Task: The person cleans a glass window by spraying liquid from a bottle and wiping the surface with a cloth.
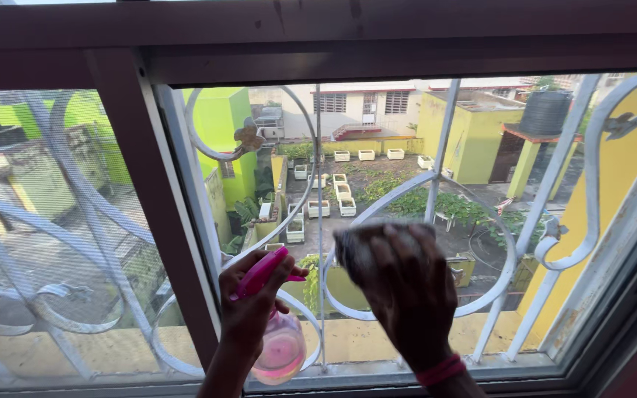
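**Spray bottle and cloth at window pane**

Clear plastic spray bottle with pink liquid and a pink trigger head (278,343): upright, low in frame, in front of the glass window pane (377,199), nozzle pointing right. About half full. Grey-brown crumpled cleaning cloth (366,247): pressed flat against the pane, just right of the bottle's nozzle, mostly hidden, blurred edges.

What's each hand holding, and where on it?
Left hand grips a spray bottle of pink liquid at its neck, fingers around the pink trigger head. Right hand presses a cloth flat against the window pane, palm over it.
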